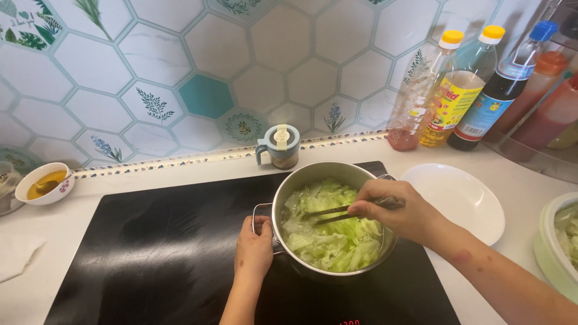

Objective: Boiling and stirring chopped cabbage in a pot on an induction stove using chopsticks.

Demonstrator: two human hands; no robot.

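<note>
Two Hands at a Pot of Cabbage

Two bare hands worked at a steel pot (328, 174) that stood on the right half of a black cooktop (156, 253), near its back edge. The left hand (253, 245) was closed around the pot's left handle (260, 212), gripping it from the front. The right hand (394, 212) was clenched on a pair of dark chopsticks (328, 214), whose tips reached leftward into the pale green cabbage (337, 241) that filled the pot.

Beyond the cooktop's back edge, a small lidded jar (279, 146) with a spout stood on the white counter (512, 180), just behind the pot and close to the tiled wall (180, 60). A white plate (463, 201) lay on the counter just beside the cooktop's right edge, near the right wrist. Farther back, in the counter's right rear corner, several bottles (463, 90) stood together: two with yellow caps, one dark with a blue cap, and reddish ones behind them. At the counter's right edge a pale green bowl (551, 253) held more cabbage, only partly in view. Near the left edge, a small white bowl (45, 182) held a yellow-brown liquid, and a white paper napkin (18, 256) lay in front of it, beside the cooktop's left edge.
</note>
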